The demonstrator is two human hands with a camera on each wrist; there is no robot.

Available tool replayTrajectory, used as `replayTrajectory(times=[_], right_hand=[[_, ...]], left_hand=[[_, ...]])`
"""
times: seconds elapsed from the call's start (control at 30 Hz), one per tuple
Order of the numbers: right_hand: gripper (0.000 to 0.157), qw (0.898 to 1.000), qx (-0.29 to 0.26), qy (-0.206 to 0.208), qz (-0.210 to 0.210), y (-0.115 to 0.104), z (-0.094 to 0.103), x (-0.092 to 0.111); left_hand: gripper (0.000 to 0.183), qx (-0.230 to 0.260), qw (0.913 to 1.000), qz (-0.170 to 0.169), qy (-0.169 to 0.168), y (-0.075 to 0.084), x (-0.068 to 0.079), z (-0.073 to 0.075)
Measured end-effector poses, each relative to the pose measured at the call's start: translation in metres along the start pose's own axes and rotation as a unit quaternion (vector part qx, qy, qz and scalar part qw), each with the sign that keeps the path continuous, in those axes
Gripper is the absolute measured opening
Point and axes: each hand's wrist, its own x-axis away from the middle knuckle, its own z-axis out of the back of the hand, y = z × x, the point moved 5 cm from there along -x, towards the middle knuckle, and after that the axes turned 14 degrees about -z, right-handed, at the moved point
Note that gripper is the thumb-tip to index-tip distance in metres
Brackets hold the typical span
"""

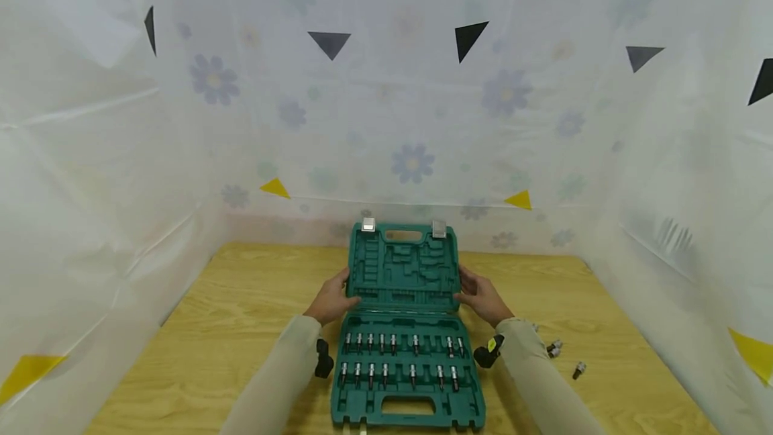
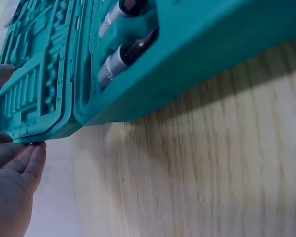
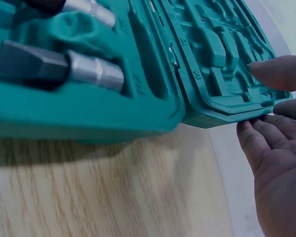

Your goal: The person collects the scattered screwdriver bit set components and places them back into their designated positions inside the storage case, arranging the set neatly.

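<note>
A green plastic socket case stands unfolded on the table, its lid (image 1: 403,280) raised at the far side and its base (image 1: 408,389) flat in front. Two rows of silver-and-dark bit sockets (image 1: 385,373) sit in the base slots; some slots hold none. My left hand (image 1: 329,299) grips the lid's left edge, thumb on the inner side and fingers behind. On the opposite edge my right hand (image 1: 483,298) holds the lid likewise, its fingers (image 3: 261,138) curled round the outside. The lid's moulded recesses hold nothing. Its back is hidden.
Several loose bit sockets (image 1: 578,370) lie on the wooden table (image 1: 241,327) right of the case, partly behind the right forearm. Two metal latches (image 1: 439,228) top the lid. White flowered sheeting (image 1: 410,119) surrounds the table at the back and sides.
</note>
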Motion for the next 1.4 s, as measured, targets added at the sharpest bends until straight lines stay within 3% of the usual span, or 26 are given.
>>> replayTrajectory(times=[0.27,0.5,0.8,1.13,1.4], right_hand=[[0.073,1.0,0.0,-0.012,-0.012,-0.002,0.0,-0.002],[0.071,0.999,0.006,-0.009,-0.045,-0.005,0.001,-0.003],[0.07,0.997,-0.021,-0.03,-0.064,0.009,0.003,-0.011],[0.076,0.994,-0.06,-0.047,-0.078,0.013,0.002,-0.009],[0.073,0.992,-0.072,-0.051,-0.094,0.017,-0.004,-0.007]], left_hand=[[0.073,-0.006,0.9996,0.025,-0.014,-0.006,-0.005,0.0],[0.073,-0.002,0.9996,0.02,-0.018,-0.004,-0.005,-0.001],[0.071,0.022,0.9986,0.02,-0.044,-0.007,-0.006,-0.003],[0.071,-0.037,0.994,0.07,-0.075,-0.006,-0.005,-0.004],[0.072,-0.036,0.9928,0.081,-0.081,-0.012,-0.002,-0.004]])
